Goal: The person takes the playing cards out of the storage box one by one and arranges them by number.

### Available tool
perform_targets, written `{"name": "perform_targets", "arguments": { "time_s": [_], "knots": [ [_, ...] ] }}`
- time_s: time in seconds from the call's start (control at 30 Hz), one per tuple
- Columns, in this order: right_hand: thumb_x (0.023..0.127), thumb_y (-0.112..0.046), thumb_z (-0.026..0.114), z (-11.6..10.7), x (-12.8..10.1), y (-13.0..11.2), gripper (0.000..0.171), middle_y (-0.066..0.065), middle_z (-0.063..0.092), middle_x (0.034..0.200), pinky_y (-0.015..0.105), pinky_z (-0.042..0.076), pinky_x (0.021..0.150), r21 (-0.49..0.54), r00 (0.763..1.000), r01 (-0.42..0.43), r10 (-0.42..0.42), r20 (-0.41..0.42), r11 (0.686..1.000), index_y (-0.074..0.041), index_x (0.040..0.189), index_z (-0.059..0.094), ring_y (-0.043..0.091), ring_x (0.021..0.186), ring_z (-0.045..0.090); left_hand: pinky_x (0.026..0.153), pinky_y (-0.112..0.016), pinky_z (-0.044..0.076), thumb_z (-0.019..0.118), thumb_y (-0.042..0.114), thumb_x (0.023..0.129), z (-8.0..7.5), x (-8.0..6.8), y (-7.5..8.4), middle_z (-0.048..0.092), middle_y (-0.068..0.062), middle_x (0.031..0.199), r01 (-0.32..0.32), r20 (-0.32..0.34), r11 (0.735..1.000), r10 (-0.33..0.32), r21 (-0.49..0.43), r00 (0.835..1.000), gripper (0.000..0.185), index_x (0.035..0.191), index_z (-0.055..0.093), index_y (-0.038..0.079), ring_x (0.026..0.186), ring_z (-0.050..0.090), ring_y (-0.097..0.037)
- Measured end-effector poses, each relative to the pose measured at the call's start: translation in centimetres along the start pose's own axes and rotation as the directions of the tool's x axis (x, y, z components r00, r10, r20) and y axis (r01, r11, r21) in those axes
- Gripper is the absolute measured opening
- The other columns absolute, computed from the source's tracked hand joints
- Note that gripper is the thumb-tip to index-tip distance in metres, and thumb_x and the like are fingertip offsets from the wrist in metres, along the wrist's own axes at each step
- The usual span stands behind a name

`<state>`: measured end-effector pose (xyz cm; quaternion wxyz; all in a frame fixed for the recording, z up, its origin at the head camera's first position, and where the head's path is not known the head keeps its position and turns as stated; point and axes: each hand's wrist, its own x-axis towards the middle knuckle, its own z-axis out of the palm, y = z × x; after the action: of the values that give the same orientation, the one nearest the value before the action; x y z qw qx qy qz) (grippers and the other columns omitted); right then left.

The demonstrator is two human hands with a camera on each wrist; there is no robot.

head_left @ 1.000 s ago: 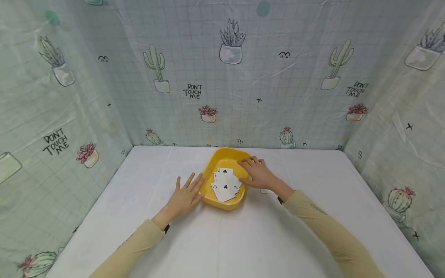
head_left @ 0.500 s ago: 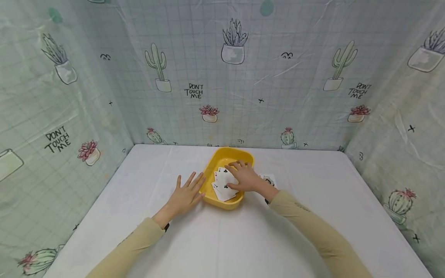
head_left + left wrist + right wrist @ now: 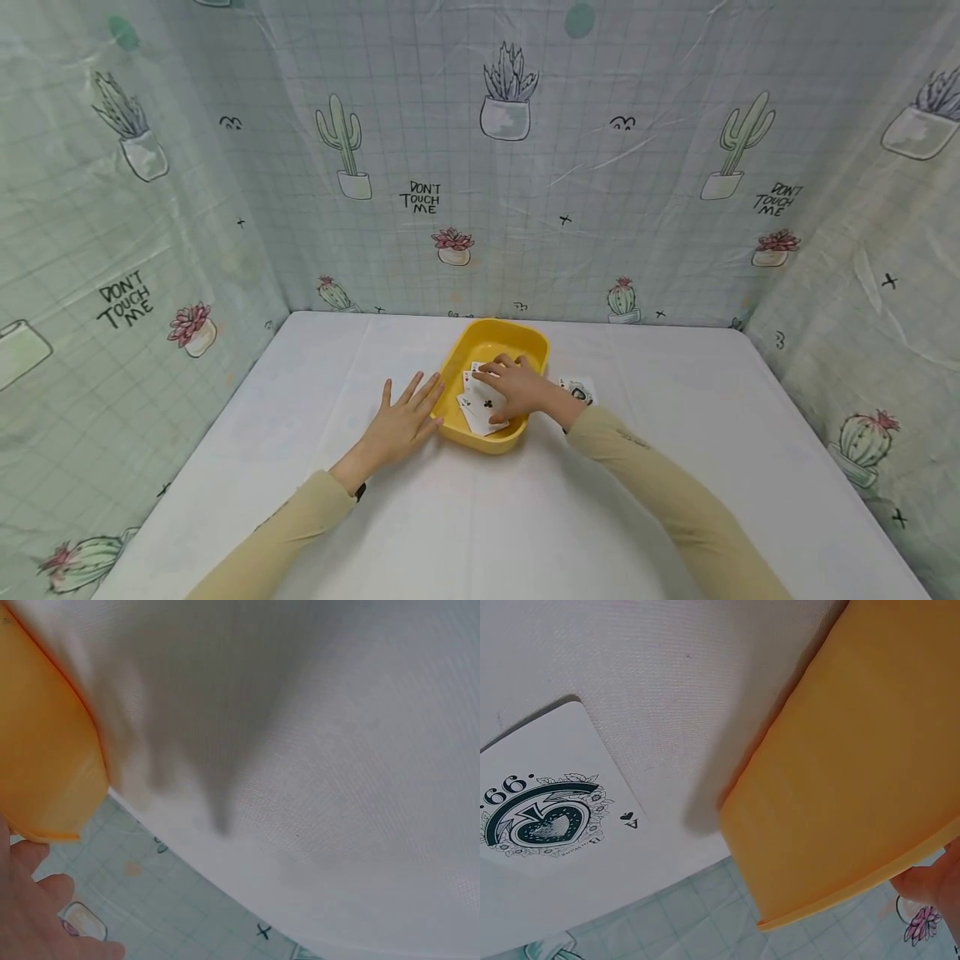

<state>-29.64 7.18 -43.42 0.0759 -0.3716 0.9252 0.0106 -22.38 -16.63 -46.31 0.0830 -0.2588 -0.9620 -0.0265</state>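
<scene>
- Since the first frame I see the right hand (image 3: 513,390) shifted from the near-right rim to over the cards, while the left hand stays put.
- Right fingers: loosely bent, thumb standing apart; I see no card pinched between them, though the fingertips' contact is too small to judge.
- Left hand (image 3: 396,429): fingers straight and spread, touching the rim, gripping nothing.
- The cards (image 3: 476,408) lie overlapping inside the yellow tray (image 3: 487,446), partly under the right hand.
- For clean handling I'd bring the fingertips in low, catch one card's edge, and keep left-hand pressure light so the tray sits steady.
- Outside, an ace of spades (image 3: 540,810) lies face up on the white tabletop (image 3: 465,533); I'd keep the right wrist clear of it.
</scene>
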Motion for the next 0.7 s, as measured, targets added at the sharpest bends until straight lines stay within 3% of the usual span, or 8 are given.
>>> {"name": "perform_targets", "arguments": {
  "time_s": [0.37,0.7],
  "knots": [
    [0.063,-0.060,0.068,1.1,0.9,0.0,0.092,-0.007,0.032,0.143,0.055,0.023,0.102,-0.063,0.995,0.007,-0.001,0.098,0.998,-0.028,0.139,0.029,0.021,0.128,0.027,0.101,-0.066,0.010,0.036,0.043,0.093,0.0,-0.1,0.1,0.022,-0.004,0.149,-0.007,-0.012,1.000,0.007,-0.005,1.000,0.058,0.142,0.023,0.014,0.137,0.019,-0.029],
    [0.064,-0.053,0.072,1.1,1.1,-0.3,0.089,-0.009,0.031,0.143,0.056,0.021,0.103,-0.072,0.992,0.028,-0.018,0.124,0.997,-0.030,0.139,0.029,0.021,0.130,0.025,0.102,-0.065,0.008,0.034,0.044,0.094,0.2,-0.1,0.1,0.019,-0.002,0.150,0.004,0.001,1.000,-0.004,-0.028,1.000,0.058,0.143,0.020,0.016,0.138,0.016,-0.028]
  ]
}}
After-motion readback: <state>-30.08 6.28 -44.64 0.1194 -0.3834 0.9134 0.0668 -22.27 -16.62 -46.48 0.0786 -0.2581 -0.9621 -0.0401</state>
